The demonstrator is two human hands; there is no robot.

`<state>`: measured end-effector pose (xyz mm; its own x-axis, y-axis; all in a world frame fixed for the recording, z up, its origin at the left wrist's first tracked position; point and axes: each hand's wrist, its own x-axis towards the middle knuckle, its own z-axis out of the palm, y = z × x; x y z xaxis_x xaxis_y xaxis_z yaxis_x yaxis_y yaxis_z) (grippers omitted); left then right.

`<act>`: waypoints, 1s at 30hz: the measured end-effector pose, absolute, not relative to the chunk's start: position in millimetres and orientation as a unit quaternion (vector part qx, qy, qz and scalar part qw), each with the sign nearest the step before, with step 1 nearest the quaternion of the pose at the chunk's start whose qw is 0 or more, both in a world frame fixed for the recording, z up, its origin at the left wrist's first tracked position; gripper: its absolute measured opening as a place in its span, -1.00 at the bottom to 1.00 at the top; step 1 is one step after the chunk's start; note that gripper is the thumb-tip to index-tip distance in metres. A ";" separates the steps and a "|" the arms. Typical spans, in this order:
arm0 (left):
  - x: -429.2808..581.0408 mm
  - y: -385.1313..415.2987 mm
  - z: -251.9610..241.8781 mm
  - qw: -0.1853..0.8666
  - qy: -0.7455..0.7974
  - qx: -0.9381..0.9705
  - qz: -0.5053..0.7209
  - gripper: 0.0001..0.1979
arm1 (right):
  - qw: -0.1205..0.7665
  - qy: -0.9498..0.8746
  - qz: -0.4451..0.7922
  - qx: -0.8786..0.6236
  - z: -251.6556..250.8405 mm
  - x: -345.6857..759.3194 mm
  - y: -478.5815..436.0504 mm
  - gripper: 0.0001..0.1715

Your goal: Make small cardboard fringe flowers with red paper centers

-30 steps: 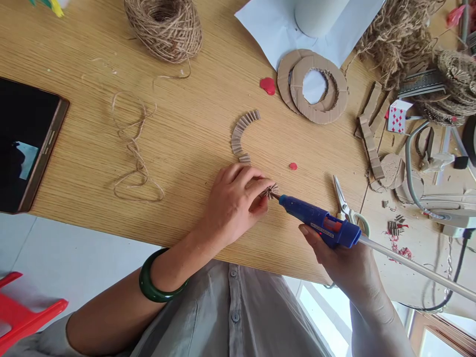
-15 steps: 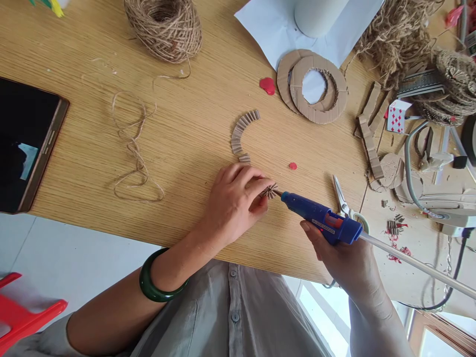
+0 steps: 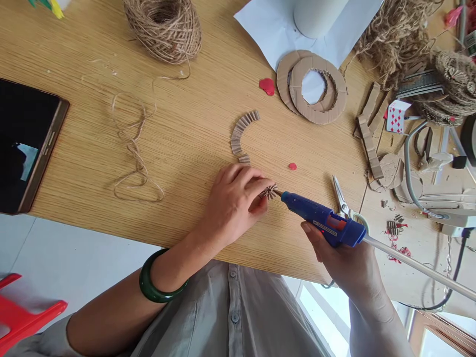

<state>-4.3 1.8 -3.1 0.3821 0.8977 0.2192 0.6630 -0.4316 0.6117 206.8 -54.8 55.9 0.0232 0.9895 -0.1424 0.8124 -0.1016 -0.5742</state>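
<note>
The right hand [image 3: 347, 263] grips a glue gun [image 3: 316, 213], apparently gluing a rosette [image 3: 270, 192] pinched in the left hand [image 3: 234, 201]; steadiness seems needed next.

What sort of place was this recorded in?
Probably a craft table, at home or in a small workshop, judging by the blue glue gun, ball of twine and cardboard rings.

Your left hand [image 3: 234, 203] covers part of the cardboard flower [image 3: 270, 192], your right hand [image 3: 345, 263] the glue gun [image 3: 316, 213] handle — the left edge cuts off the black screen [image 3: 26, 134], the top edge the twine ball [image 3: 167, 34].
</note>
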 end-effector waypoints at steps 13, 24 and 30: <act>-4.8 1.5 -3.9 0.222 0.486 0.803 0.263 -0.70 | 0.163 -0.648 0.300 -0.681 52.5 199.8 -52.5 -0.66; -4.5 1.8 -3.5 0.221 0.485 0.804 0.265 -0.71 | 0.182 -0.621 0.319 -0.693 55.6 201.5 -55.8 -0.63; -4.0 1.3 -3.4 0.214 0.488 0.802 0.270 -0.70 | 0.234 -0.547 0.419 -0.686 52.6 213.8 -65.9 -0.63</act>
